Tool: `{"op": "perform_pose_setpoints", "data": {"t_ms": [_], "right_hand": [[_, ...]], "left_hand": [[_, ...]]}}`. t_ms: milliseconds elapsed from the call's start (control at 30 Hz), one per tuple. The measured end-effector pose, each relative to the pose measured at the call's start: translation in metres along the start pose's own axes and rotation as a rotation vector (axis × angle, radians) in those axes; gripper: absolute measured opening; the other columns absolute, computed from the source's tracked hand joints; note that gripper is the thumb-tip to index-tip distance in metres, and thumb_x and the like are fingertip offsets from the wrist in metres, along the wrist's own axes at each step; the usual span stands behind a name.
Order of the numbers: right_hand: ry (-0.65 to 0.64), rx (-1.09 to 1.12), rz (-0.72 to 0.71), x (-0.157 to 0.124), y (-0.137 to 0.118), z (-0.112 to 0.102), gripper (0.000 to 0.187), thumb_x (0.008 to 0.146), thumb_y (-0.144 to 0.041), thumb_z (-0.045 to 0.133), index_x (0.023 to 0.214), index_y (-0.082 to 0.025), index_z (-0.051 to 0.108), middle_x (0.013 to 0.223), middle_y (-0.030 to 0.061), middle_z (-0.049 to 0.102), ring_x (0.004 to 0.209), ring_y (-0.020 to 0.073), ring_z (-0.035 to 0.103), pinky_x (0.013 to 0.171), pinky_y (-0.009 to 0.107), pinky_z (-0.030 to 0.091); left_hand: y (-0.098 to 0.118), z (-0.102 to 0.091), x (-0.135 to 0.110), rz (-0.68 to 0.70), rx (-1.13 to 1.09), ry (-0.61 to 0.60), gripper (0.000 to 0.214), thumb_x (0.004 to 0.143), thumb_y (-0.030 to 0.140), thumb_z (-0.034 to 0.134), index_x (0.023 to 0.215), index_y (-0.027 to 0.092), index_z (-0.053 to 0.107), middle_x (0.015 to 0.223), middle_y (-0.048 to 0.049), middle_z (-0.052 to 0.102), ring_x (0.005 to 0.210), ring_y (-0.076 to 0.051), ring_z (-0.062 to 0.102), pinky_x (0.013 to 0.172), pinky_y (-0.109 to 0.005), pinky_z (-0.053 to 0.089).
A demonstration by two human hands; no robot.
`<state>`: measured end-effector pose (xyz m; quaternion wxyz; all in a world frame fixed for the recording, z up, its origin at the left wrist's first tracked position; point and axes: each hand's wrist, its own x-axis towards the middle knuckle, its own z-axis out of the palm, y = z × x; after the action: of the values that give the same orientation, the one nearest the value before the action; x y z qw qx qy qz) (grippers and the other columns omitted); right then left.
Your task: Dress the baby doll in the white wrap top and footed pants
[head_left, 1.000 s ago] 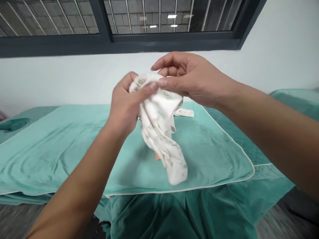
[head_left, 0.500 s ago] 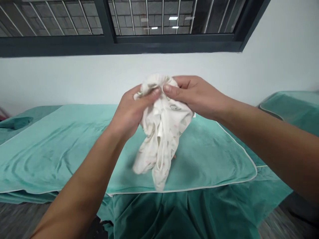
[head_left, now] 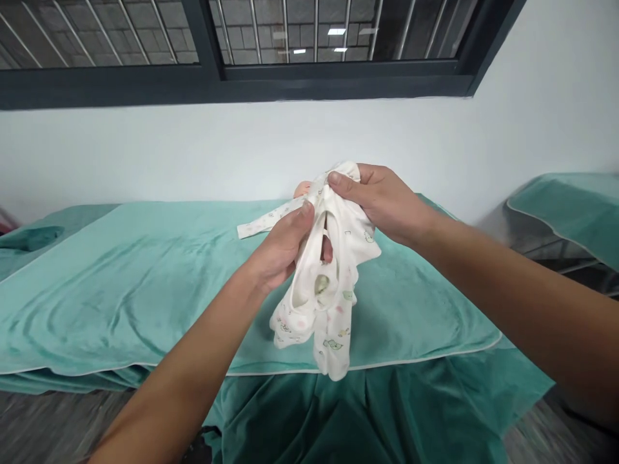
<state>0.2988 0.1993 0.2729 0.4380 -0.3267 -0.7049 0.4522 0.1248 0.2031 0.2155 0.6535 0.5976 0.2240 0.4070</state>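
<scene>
A small white baby garment [head_left: 336,322] with a print of little green and pink figures hangs above the bed in front of me. Its long opening gapes in the middle, and two leg-like ends dangle below. My left hand [head_left: 285,248] pinches one edge of the opening, with the thumb on top. My right hand [head_left: 387,196] grips the upper part of the cloth between thumb and fingers. A narrow sleeve [head_left: 268,221] sticks out to the left behind my left hand. Just above that sleeve shows a peach-coloured rounded thing [head_left: 303,188], mostly hidden by the cloth.
Under the garment a light green cover [head_left: 120,277] with pale piping lies over the bed. Darker green fabric [head_left: 367,412] drapes down its front. A white wall [head_left: 193,148] and a dark-framed barred window [head_left: 338,84] stand behind. Another green cover [head_left: 575,206] is at the right.
The bunched garment has opened out, so its opening now shows. My left hand has moved right and down, my right hand slightly down. The sleeve and the peach-coloured thing have come into view.
</scene>
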Motion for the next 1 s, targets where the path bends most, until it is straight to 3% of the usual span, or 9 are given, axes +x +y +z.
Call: {"op": "perform_pose_setpoints", "data": {"t_ms": [100, 233, 333, 433, 500, 600, 700, 833, 1000], "right_hand": [[-0.051, 0.052, 0.064, -0.002, 0.008, 0.001, 0.047, 0.084, -0.069, 0.067, 0.085, -0.022, 0.065, 0.065, 0.0018, 0.070, 0.057, 0.0171, 0.065, 0.052, 0.027, 0.049], [-0.193, 0.060, 0.154, -0.003, 0.017, -0.003, 0.052, 0.086, -0.069, 0.064, 0.088, -0.017, 0.072, 0.081, 0.0076, 0.077, 0.069, 0.0183, 0.070, 0.059, 0.027, 0.053], [-0.360, 0.013, 0.201, -0.004, 0.020, -0.007, 0.046, 0.080, -0.061, 0.076, 0.091, -0.016, 0.075, 0.089, 0.0071, 0.077, 0.078, 0.0192, 0.071, 0.067, 0.029, 0.055], [-0.474, -0.071, 0.266, -0.006, 0.021, -0.005, 0.037, 0.077, -0.050, 0.082, 0.091, -0.016, 0.076, 0.084, 0.0043, 0.076, 0.074, 0.0180, 0.069, 0.066, 0.029, 0.055], [-0.382, -0.084, 0.253, -0.007, 0.022, -0.001, 0.033, 0.080, -0.048, 0.079, 0.091, -0.017, 0.076, 0.081, 0.0037, 0.075, 0.072, 0.0176, 0.068, 0.064, 0.029, 0.054], [-0.096, -0.036, 0.160, -0.006, 0.025, 0.006, 0.029, 0.082, -0.046, 0.077, 0.090, -0.019, 0.074, 0.082, 0.0040, 0.074, 0.076, 0.0184, 0.067, 0.063, 0.028, 0.052], [0.103, 0.043, 0.109, -0.003, 0.030, 0.009, 0.020, 0.084, -0.043, 0.076, 0.086, -0.023, 0.072, 0.080, 0.0020, 0.071, 0.075, 0.0179, 0.064, 0.063, 0.028, 0.050], [0.166, 0.173, 0.111, -0.003, 0.038, 0.012, 0.019, 0.088, -0.042, 0.071, 0.081, -0.024, 0.068, 0.075, -0.0007, 0.066, 0.070, 0.0152, 0.060, 0.059, 0.026, 0.047], [0.092, 0.306, 0.130, -0.009, 0.046, 0.016, 0.032, 0.089, -0.054, 0.069, 0.095, -0.023, 0.068, 0.084, 0.0003, 0.070, 0.074, 0.0151, 0.064, 0.061, 0.025, 0.050]], "left_hand": [[0.001, -0.001, 0.000, 0.030, 0.008, 0.061, 0.040, 0.075, 0.052, 0.082, 0.083, 0.018, 0.062, 0.056, 0.0014, 0.060, 0.052, -0.013, 0.059, 0.052, -0.024, 0.050], [0.003, -0.007, 0.005, 0.103, -0.082, 0.207, 0.031, 0.079, 0.041, 0.080, 0.075, 0.017, 0.061, 0.051, 0.0027, 0.055, 0.046, -0.010, 0.053, 0.048, -0.022, 0.045], [0.004, -0.013, 0.011, 0.158, -0.171, 0.261, 0.020, 0.076, 0.031, 0.079, 0.082, 0.017, 0.066, 0.059, 0.0021, 0.062, 0.053, -0.012, 0.061, 0.056, -0.023, 0.050], [0.003, -0.017, 0.014, 0.139, -0.247, 0.255, 0.023, 0.074, 0.022, 0.075, 0.095, 0.016, 0.070, 0.073, -0.0004, 0.072, 0.070, -0.019, 0.071, 0.071, -0.028, 0.056], [0.001, -0.017, 0.012, 0.035, -0.281, 0.222, 0.031, 0.075, 0.026, 0.072, 0.104, 0.014, 0.071, 0.084, -0.0052, 0.076, 0.078, -0.025, 0.074, 0.075, -0.035, 0.058], [-0.002, -0.018, 0.006, -0.103, -0.281, 0.101, 0.044, 0.082, 0.039, 0.070, 0.115, 0.011, 0.070, 0.099, -0.0134, 0.077, 0.090, -0.033, 0.074, 0.080, -0.043, 0.059], [-0.008, -0.019, -0.003, -0.087, -0.170, 0.010, 0.051, 0.085, 0.049, 0.071, 0.119, 0.012, 0.070, 0.105, -0.0149, 0.077, 0.098, -0.033, 0.073, 0.086, -0.043, 0.058], [-0.014, -0.021, -0.007, -0.051, -0.065, 0.000, 0.054, 0.076, 0.042, 0.084, 0.121, 0.015, 0.069, 0.107, -0.0123, 0.077, 0.100, -0.031, 0.073, 0.089, -0.040, 0.055], [-0.013, -0.021, 0.000, 0.020, -0.221, 0.142, 0.043, 0.075, 0.029, 0.084, 0.113, 0.014, 0.071, 0.105, -0.0103, 0.078, 0.100, -0.030, 0.074, 0.090, -0.040, 0.056]]}}
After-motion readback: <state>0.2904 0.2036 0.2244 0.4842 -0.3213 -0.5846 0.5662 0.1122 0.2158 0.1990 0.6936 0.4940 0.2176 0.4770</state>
